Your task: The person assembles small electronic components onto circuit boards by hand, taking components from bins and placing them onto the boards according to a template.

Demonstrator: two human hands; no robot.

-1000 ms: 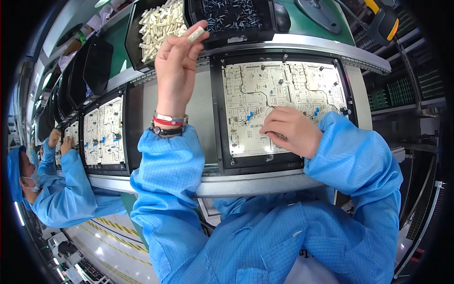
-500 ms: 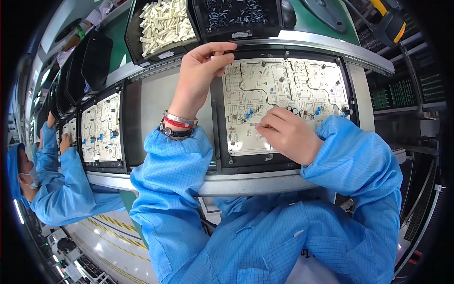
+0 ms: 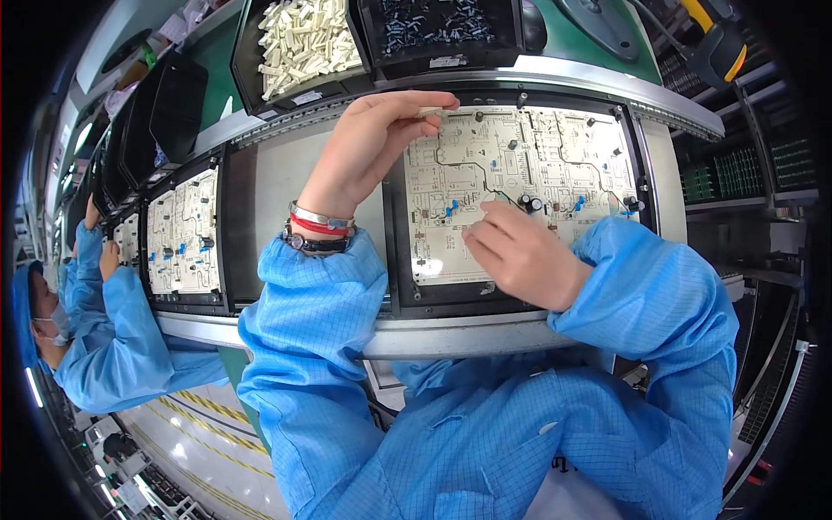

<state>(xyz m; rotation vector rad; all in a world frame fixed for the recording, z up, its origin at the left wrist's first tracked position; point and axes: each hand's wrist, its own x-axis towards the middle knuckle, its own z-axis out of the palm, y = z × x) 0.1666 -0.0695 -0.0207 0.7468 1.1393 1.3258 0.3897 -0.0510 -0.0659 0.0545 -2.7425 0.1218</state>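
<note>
A cream circuit board [image 3: 461,251] lies in a black frame [image 3: 400,273] before me, bearing small blue parts [image 3: 451,208] and black round capacitors [image 3: 530,204]. My left hand [image 3: 368,143] is over the board's upper left corner, its fingers bent toward the thumb. A pale sliver shows between its fingertips, too small to name. Above the lower middle of the board is my right hand [image 3: 527,258], thumb and fingers pinched together. Whatever those fingertips hold is hidden.
Beyond the metal rail [image 3: 598,76] stand a black bin of white parts [image 3: 308,43] and a black bin of small dark parts [image 3: 433,35]. Another framed board [image 3: 186,238] is at left, near a co-worker in blue [image 3: 113,347]. A yellow-black handheld tool [image 3: 715,52] hangs at upper right.
My left hand has shifted slightly right and nearer, its thumb and fingers less tightly together. My right hand has moved slightly, still pinched over the board.
</note>
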